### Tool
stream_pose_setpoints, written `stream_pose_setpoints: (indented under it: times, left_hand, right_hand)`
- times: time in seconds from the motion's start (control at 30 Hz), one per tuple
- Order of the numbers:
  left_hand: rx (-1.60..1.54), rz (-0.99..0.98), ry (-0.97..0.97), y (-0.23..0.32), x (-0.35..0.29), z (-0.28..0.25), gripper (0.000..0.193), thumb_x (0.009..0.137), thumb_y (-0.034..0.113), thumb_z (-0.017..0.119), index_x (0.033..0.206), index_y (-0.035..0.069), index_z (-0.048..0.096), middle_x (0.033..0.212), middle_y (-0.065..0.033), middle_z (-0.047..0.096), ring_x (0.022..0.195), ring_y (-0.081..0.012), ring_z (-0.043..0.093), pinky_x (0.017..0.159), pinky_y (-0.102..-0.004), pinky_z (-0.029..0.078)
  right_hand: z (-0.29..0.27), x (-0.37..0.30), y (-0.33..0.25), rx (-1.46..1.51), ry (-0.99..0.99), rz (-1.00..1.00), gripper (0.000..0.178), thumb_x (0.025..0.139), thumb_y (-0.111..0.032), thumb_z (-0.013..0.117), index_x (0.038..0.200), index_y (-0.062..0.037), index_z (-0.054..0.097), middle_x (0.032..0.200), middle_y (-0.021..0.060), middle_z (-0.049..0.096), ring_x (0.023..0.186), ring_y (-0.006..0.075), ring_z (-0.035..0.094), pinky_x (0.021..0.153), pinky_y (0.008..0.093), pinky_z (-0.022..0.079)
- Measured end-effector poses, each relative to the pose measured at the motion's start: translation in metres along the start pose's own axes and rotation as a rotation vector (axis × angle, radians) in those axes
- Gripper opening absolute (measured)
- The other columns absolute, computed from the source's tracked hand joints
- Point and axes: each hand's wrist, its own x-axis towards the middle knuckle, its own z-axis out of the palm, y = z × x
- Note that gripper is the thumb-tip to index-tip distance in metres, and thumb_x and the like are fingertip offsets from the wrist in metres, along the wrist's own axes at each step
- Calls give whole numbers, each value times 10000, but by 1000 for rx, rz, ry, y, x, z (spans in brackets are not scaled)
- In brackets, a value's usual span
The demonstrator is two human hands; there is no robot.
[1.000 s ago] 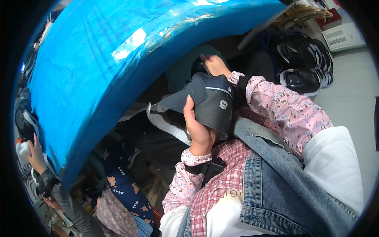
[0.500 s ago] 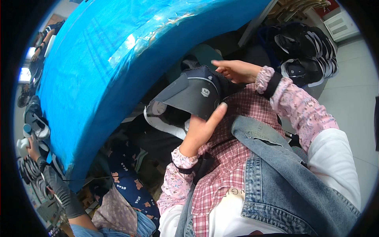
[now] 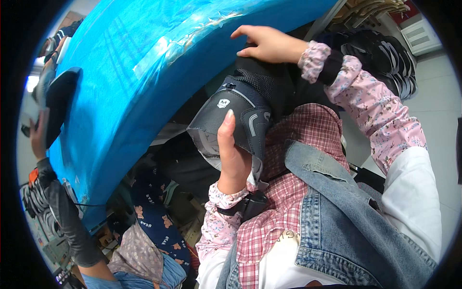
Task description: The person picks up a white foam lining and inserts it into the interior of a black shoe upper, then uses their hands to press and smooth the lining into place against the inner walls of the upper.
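A black shoe upper (image 3: 226,120) with a pale shield-shaped emblem, grey stripes and a mesh section is held up in front of my lap. My left hand (image 3: 234,156) reaches into its open end from below, the thumb pressed on the outside and the other fingers hidden inside. At the far end, my right hand (image 3: 272,44) grips dark fabric of the upper, its index finger stretched out and thumb bent; the remaining fingers are partly hidden.
A blue-covered table (image 3: 115,111) curves across the left and far side. Several shoe uppers (image 3: 385,58) are piled at the right beside a white box-like unit (image 3: 421,36). At the left, a co-worker's gloved arm (image 3: 67,216) is raised near a dark sole-shaped piece (image 3: 62,103).
The upper has turned and tilted, its open end now lower. My right hand has moved up and away onto its far end. My left thumb has shifted onto the outer face.
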Motion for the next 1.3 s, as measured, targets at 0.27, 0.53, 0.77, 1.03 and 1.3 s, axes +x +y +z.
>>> stream_pose_setpoints:
  times: [0.27, 0.53, 0.77, 1.03, 1.3]
  left_hand:
    - [-253, -16, 30, -12, 3, -5, 311, 822, 201, 527, 1056, -3, 543, 962, -80, 607, 887, -172, 585, 810, -296, 458]
    - [-869, -209, -197, 263, -17, -167, 404, 932, 98, 394, 1330, 78, 335, 1338, -78, 331, 1245, -185, 293, 1001, -281, 310]
    - [-1175, -157, -262, 400, -30, -277, 418, 861, 90, 502, 1267, 114, 407, 1278, -19, 360, 1163, -143, 340, 968, -280, 354]
    - [-326, -300, -166, -24, 6, -39, 337, 789, 174, 539, 1076, -3, 537, 980, -63, 589, 850, -152, 575, 775, -272, 457]
    - [-590, -336, -186, -29, 0, -38, 293, 796, 175, 514, 982, -35, 596, 926, -90, 629, 842, -178, 597, 783, -302, 464]
  right_hand:
    - [80, 11, 25, 200, -35, 270, 344, 775, -267, 511, 805, 55, 629, 937, 270, 608, 870, 408, 588, 791, 442, 456]
    - [65, 26, 37, -308, -161, -214, 232, 612, -216, 610, 625, 15, 601, 686, 239, 584, 679, 389, 597, 607, 445, 475]
    - [98, 12, 58, -302, -253, -176, 178, 652, -180, 580, 689, -14, 634, 673, 210, 593, 685, 390, 603, 619, 449, 492]
    - [71, 22, 8, -389, -551, 13, 127, 687, -140, 571, 766, -76, 648, 790, 139, 607, 778, 338, 603, 640, 437, 476]
    - [91, 11, 51, -195, -575, -116, 185, 687, -206, 582, 700, -24, 611, 688, 213, 582, 712, 386, 582, 637, 457, 454]
